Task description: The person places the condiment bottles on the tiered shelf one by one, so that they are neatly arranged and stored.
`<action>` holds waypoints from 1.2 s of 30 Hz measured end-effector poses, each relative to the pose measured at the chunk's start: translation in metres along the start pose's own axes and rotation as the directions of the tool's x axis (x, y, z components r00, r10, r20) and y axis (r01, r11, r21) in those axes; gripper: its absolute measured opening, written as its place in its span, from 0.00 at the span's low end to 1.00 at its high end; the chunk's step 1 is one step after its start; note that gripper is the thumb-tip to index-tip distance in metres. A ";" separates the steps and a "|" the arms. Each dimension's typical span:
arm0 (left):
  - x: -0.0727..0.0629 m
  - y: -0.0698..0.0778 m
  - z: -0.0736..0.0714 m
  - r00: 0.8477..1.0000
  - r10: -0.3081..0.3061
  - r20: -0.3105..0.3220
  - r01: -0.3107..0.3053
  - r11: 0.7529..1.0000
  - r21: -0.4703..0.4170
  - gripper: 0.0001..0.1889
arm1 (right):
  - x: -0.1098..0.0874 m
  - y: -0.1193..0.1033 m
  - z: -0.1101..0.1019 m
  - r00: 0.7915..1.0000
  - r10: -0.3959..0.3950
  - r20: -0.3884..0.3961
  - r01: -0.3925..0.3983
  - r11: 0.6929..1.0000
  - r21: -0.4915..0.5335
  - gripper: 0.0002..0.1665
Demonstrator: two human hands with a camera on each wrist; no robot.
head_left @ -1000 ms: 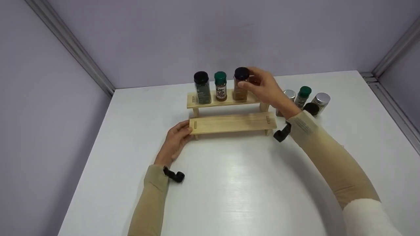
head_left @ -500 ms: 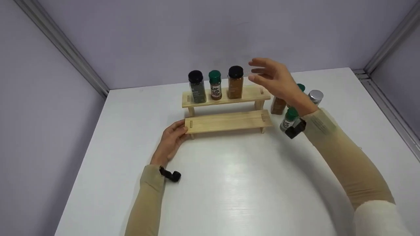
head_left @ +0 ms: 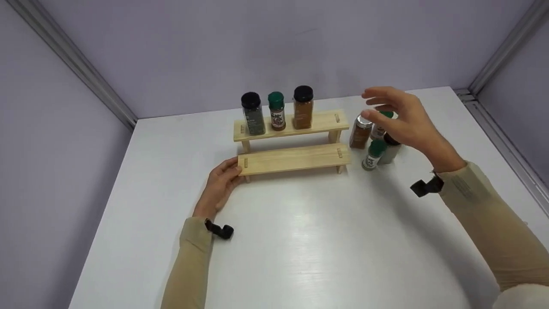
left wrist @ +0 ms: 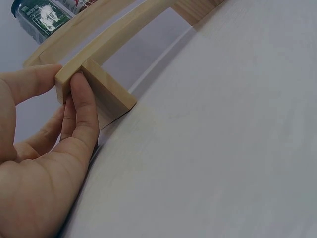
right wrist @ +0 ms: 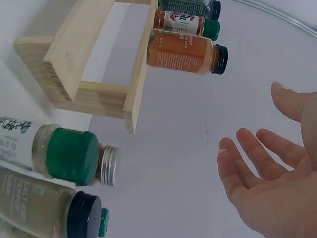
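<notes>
1. Fingers [left wrist: 85, 111] of the left hand [head_left: 221, 184] pinch a wooden rack [head_left: 294, 159] by its lower left end.
2. Right hand [head_left: 403, 122], fingers relaxed and free, hovers near clustered jars [head_left: 372, 158] beside the rack.
3. Tall black-capped jars [head_left: 303, 113] and a smaller green-capped jar [head_left: 277, 116] stand up top, left of those fingers.

The person's bare left hand [head_left: 221, 184] reaches forward at the end of a left forearm in a close-fitting tan fabric sleeve [head_left: 191, 259], thumb and fingers bent into a pinch, though the fingers overlap and how far each one curls is hard to tell. The bare right hand [head_left: 403, 118] is raised in the air, palm turned inward, fingers loosely curved and apart from the thumb, its matching tan right sleeve [head_left: 487, 223] slanting in from the lower right.
</notes>
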State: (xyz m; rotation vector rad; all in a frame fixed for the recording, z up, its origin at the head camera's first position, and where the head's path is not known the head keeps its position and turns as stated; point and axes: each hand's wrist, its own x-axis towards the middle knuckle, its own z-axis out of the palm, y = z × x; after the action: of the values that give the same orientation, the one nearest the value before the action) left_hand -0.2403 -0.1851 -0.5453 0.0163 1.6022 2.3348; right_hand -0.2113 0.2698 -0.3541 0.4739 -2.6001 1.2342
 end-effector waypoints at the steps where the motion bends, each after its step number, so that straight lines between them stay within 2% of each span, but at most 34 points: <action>1: 0.000 0.000 0.000 1.000 0.001 0.001 -0.001 1.000 -0.002 0.27 | -0.005 0.002 0.000 1.000 -0.002 -0.010 0.002 1.000 -0.015 0.28; 6: -0.001 0.000 0.000 1.000 0.005 0.013 -0.005 1.000 -0.001 0.27 | -0.030 0.018 0.000 0.998 -0.029 -0.063 0.025 0.998 -0.064 0.26; 10: -0.002 0.000 0.000 1.000 0.007 0.010 -0.007 1.000 -0.002 0.26 | -0.049 0.033 0.005 0.996 -0.053 -0.074 0.045 0.994 -0.095 0.25; 17: -0.001 0.000 0.001 1.000 0.014 0.002 -0.014 1.000 -0.001 0.26 | -0.071 0.058 0.019 0.988 -0.114 -0.107 0.095 0.981 -0.167 0.26; 24: -0.001 0.000 0.000 1.000 0.024 0.005 -0.024 1.000 -0.008 0.26 | -0.079 0.070 0.030 0.987 -0.108 -0.119 0.081 0.975 -0.209 0.30; 31: 0.000 0.000 0.000 0.999 0.033 0.021 -0.033 0.999 -0.004 0.26 | -0.081 0.070 0.037 0.986 -0.113 -0.123 0.080 0.966 -0.247 0.28; 36: -0.001 0.000 0.000 1.000 0.018 0.000 -0.018 1.000 -0.014 0.26 | -0.081 0.070 0.040 0.984 -0.123 -0.127 0.088 0.964 -0.250 0.27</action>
State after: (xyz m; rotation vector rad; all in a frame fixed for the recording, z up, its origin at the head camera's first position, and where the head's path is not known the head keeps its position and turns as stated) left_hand -0.2392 -0.1858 -0.5453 0.0283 1.5920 2.3597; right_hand -0.1662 0.2960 -0.4557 0.4534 -2.5240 0.8666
